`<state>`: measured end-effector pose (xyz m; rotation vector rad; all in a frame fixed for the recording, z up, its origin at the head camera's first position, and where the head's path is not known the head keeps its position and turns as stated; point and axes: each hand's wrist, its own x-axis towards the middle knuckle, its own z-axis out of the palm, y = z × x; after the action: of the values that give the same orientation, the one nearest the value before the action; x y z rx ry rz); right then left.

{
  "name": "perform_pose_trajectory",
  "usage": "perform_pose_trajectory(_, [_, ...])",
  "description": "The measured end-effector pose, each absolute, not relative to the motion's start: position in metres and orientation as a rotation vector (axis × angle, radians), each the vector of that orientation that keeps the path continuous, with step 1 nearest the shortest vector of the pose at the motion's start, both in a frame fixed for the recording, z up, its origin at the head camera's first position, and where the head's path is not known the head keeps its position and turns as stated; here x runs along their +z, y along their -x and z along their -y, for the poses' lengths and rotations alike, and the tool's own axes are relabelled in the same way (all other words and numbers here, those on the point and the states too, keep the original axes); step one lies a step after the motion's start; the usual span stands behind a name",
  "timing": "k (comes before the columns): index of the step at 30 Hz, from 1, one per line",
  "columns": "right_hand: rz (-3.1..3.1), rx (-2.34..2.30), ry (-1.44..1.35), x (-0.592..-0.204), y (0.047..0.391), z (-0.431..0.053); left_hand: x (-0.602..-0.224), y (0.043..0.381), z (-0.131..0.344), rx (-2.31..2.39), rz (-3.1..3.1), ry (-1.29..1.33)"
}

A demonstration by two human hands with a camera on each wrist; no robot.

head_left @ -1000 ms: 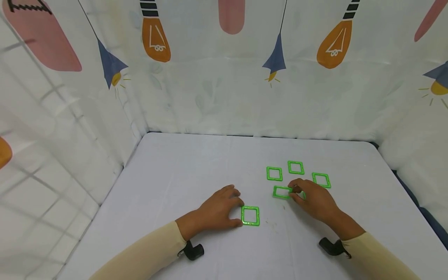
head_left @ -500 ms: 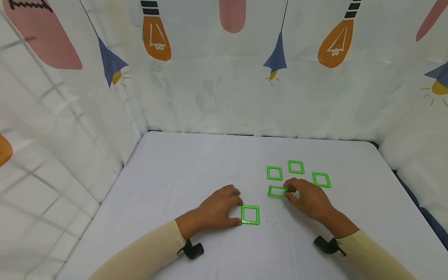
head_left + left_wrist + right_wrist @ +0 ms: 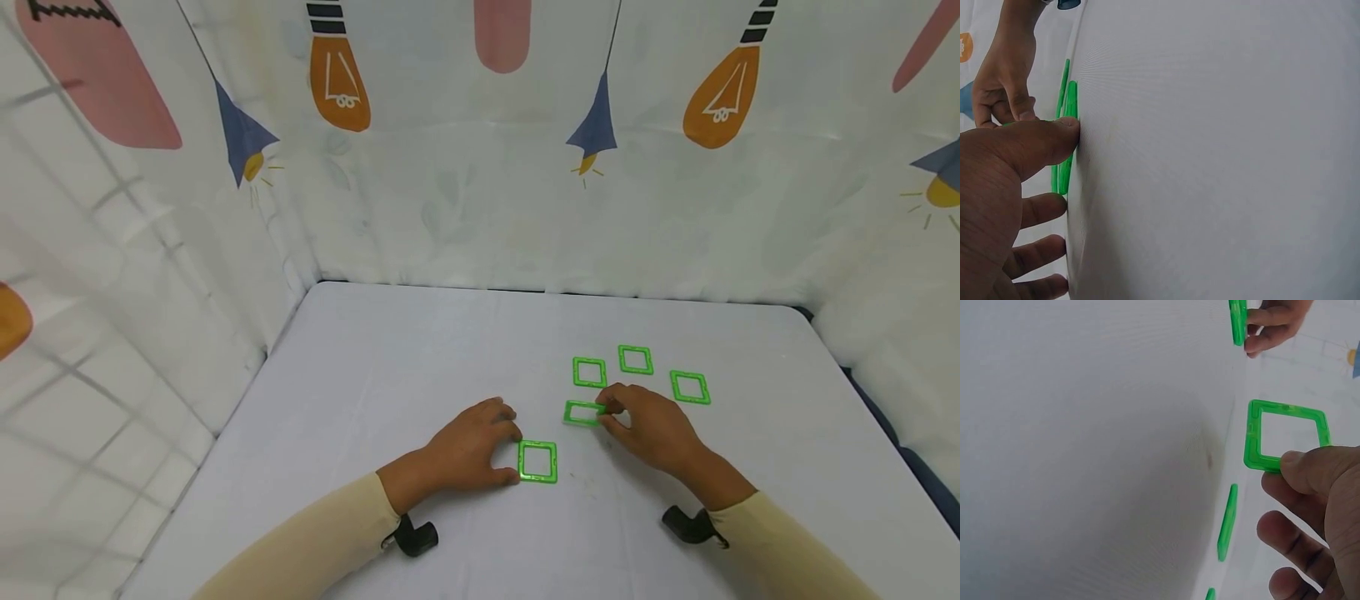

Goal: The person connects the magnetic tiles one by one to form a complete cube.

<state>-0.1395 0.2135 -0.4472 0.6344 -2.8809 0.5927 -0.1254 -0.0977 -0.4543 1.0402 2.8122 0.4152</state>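
Observation:
In the head view, my left hand (image 3: 472, 446) rests on the table with thumb and index fingertips at the left edge of a green square magnetic tile frame (image 3: 553, 463). The left wrist view shows this tile (image 3: 1072, 97) edge-on, the thumb overlapping it and the other fingers spread. My right hand (image 3: 656, 427) pinches another green square magnetic tile (image 3: 567, 412) by its right side between thumb and index finger. That tile (image 3: 1289, 409) is tilted up above the table in the right wrist view, its gripped side partly hidden by the thumb; the remaining fingers are loosely bent.
Behind the right hand lie three more green square tiles, one at the left (image 3: 589, 360), one farther back (image 3: 636, 372) and one at the right (image 3: 691, 402). A white cloth covers the table (image 3: 405, 350). Printed curtains (image 3: 465, 200) hang along the back and sides.
My right hand has moved left with its pinched tile, nearing the tile at the left hand. The left hand and its tile have stayed in place.

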Motion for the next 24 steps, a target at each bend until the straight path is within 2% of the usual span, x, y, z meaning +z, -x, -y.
perform_pose_trajectory(24, [2.851, 0.588, -0.69, -0.444, 0.14, -0.194, -0.454, 0.127, 0.097, 0.395, -2.812, -1.067])
